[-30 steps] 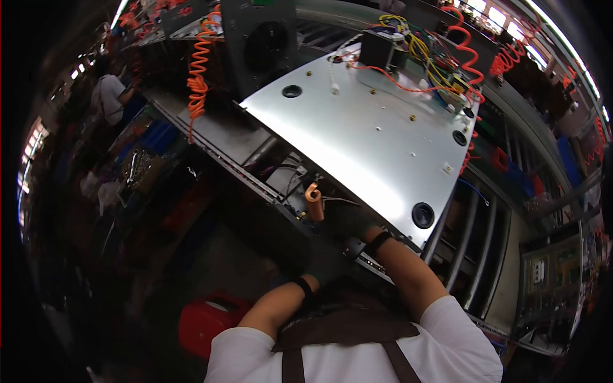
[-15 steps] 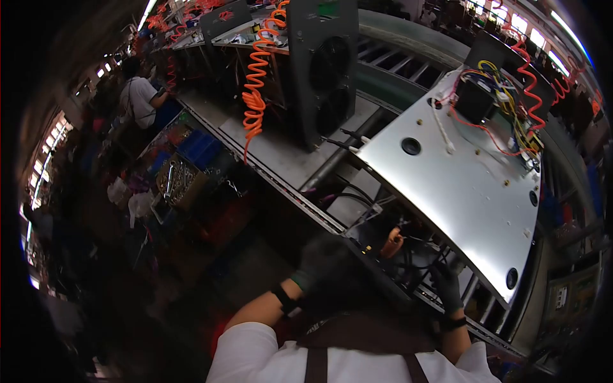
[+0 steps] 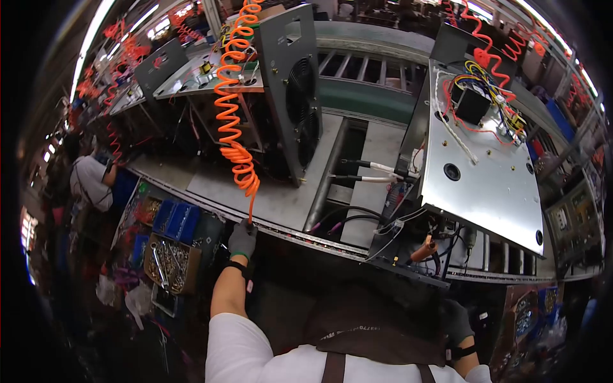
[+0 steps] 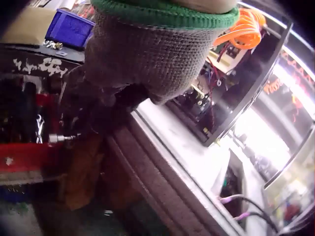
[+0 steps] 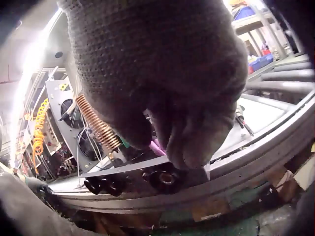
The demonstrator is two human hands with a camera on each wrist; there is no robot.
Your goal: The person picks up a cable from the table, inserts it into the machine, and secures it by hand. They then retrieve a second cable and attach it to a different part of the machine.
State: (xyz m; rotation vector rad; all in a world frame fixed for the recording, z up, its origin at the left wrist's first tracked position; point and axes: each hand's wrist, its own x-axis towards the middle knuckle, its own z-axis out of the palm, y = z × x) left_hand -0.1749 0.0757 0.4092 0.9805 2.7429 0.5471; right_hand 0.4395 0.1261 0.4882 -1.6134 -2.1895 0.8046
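My left hand (image 3: 242, 239), in a grey knit glove, is at the lower end of an orange coiled air hose (image 3: 233, 121). Its fingers curl round a dark air tool; most of its body is hidden, and a silver tip (image 4: 61, 138) shows in the left wrist view. My right hand (image 3: 456, 322), also gloved, hangs near the front of a metal chassis with loosely bent fingers. In the right wrist view its fingertips overlap the chassis front panel (image 5: 133, 178), which has black round sockets. Behind that panel sits a copper coil (image 5: 98, 125).
A silver sheet panel (image 3: 479, 185) with a wire bundle covers the chassis. Left of it stands a grey fan panel (image 3: 290, 89). Blue bins (image 3: 175, 220) and a box of bolts (image 3: 172, 265) lie at lower left. Another person (image 3: 92, 182) stands far left.
The head view has swung left. My left hand has moved from beside the chassis to the orange hose's end and taken the tool. My right hand has drawn back from the chassis interior.
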